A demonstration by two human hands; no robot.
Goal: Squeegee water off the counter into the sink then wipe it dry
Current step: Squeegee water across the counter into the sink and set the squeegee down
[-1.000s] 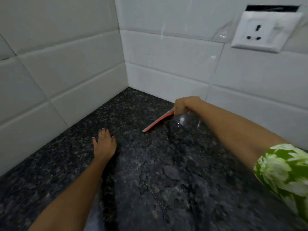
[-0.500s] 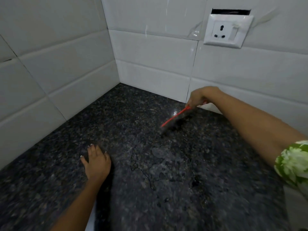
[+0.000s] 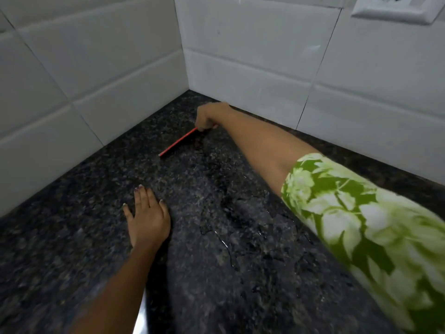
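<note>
Glossy white rectangular wall tiles (image 3: 252, 66) are meeting in a corner above a speckled dark granite worktop (image 3: 72, 237). Thin water streaks (image 3: 226, 247) are glinting mid-slab; open, bare stone is lying left toward the wall. A green floral sleeve (image 3: 361, 225) is crossing from the right. Left hand (image 3: 148, 216) is lying flat, fingers spread loosely. Right hand (image 3: 208, 115), near the corner, is clenching the red-edged squeegee (image 3: 178, 142), its straight blade touching the worktop.

I see white wall tiles (image 3: 91, 68) across the upper frame. A white socket plate (image 3: 395, 7) sits at upper right.
</note>
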